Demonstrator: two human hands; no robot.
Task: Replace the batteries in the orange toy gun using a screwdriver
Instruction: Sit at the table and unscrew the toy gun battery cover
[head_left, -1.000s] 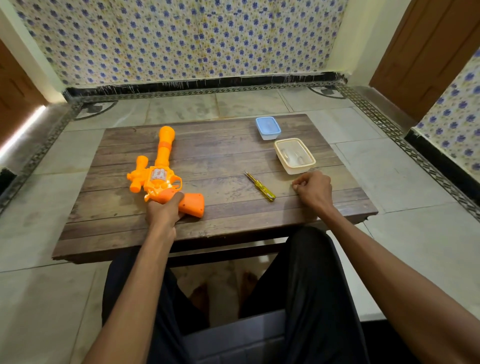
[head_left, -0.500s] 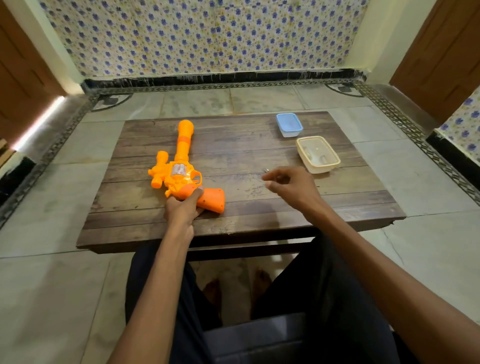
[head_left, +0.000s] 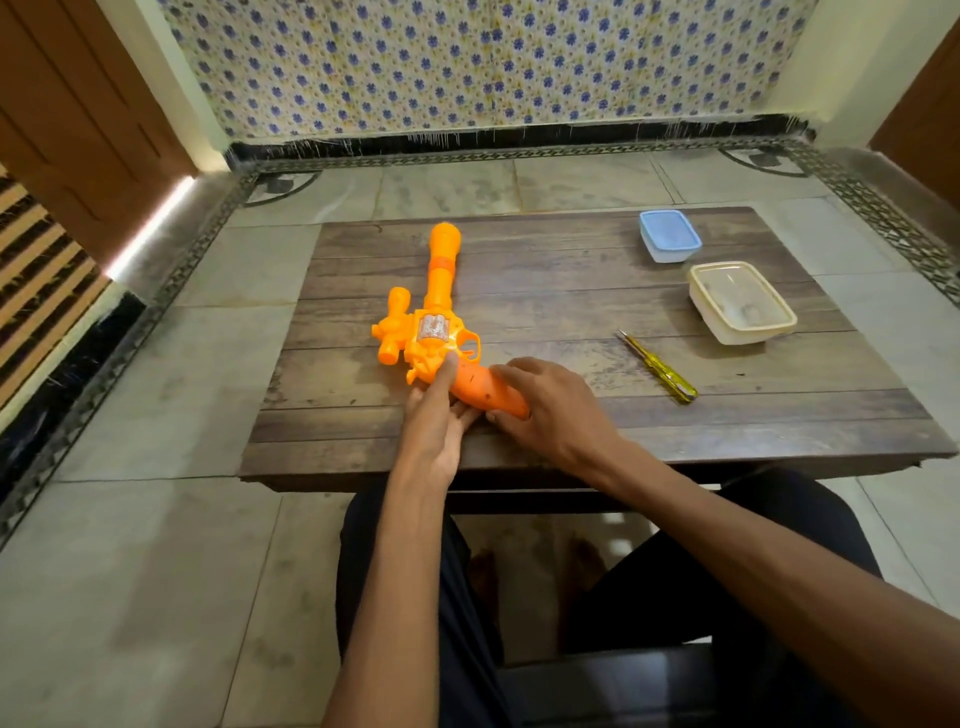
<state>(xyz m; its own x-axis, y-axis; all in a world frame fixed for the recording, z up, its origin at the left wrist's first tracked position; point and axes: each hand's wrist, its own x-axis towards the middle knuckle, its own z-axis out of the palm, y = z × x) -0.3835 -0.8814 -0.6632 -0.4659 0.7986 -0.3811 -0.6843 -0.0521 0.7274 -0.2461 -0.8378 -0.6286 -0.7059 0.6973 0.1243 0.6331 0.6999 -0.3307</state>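
1. Orange plastic marks the toy gun (head_left: 439, 332), which lies flat left of centre on the wooden table (head_left: 571, 260). Its barrel points to the top of the frame and its grip points toward the person.
2. At lower centre, the left hand (head_left: 434, 431) holds the gun where body meets grip. The forefinger lies straight along it and the other fingers are tucked beneath, likely to steady it.
3. Just to the right, the right hand (head_left: 550, 410) wraps the butt of the grip, probably to turn it and find the battery cover.
4. Further right, the yellow-handled screwdriver (head_left: 660, 370) lies untouched within reach.
5. At upper right stand a blue-lidded box (head_left: 669, 236) and a cream tub (head_left: 740, 302). What they hold cannot be told.
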